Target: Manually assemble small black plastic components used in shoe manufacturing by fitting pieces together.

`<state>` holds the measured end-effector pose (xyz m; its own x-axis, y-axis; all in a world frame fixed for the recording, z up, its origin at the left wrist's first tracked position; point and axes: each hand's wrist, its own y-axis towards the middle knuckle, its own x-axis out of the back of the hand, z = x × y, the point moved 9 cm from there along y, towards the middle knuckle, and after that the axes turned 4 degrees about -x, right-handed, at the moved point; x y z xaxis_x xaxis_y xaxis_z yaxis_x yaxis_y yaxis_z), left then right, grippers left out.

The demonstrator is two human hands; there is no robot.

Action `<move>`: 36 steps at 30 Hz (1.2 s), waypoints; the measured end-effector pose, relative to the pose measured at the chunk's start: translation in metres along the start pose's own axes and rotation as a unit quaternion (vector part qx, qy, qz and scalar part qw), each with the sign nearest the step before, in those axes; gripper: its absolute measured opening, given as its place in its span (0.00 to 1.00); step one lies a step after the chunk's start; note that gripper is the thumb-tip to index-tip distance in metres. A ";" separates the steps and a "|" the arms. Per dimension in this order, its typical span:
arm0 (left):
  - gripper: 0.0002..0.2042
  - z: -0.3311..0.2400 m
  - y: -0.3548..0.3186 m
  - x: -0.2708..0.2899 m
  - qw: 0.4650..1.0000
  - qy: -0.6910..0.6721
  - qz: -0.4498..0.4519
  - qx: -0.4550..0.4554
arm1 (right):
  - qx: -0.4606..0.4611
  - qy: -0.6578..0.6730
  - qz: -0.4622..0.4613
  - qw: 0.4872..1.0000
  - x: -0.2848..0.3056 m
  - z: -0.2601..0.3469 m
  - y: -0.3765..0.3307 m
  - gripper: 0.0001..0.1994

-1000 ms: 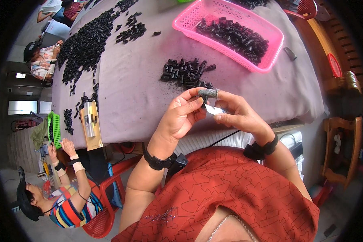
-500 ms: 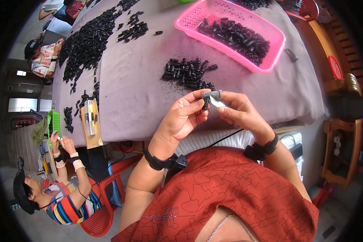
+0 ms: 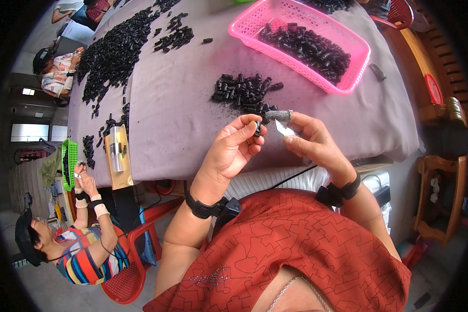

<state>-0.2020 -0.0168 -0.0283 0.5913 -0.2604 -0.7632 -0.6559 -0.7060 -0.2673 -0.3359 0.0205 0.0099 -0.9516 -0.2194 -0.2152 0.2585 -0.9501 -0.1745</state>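
My left hand is closed, pinching a small black cylindrical plastic part between thumb and fingertips. Just to its right, my right hand grips a pale, pointed blade, its handle hidden in the palm. A grey, worn-looking finger cover sits on the right index finger, which stretches toward the left hand. A small gap separates blade and part. Beyond both hands lies a loose heap of similar black parts with dark crumbs scattered around it on the table.
A pink basket holding many black parts stands past the heap. More parts spread over the grey tablecloth at far left. At the left edge, a cardboard piece carries a clear tube. A co-worker sits left beside a green basket.
My hands have drawn slightly apart; the blade and grey-covered finger have come away from the black part. The part has turned in my left fingers. The co-worker's hands have shifted.
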 end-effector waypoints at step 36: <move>0.15 0.007 0.007 -0.011 1.000 0.014 -0.027 -0.003 | -0.035 0.038 0.079 0.996 -0.012 -0.003 -0.002 0.28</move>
<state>-0.2161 -0.0145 -0.0257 0.6393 -0.2405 -0.7303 -0.6199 -0.7232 -0.3045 -0.3245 0.0261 0.0097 -0.8834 -0.3454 -0.3166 0.4178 -0.8866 -0.1985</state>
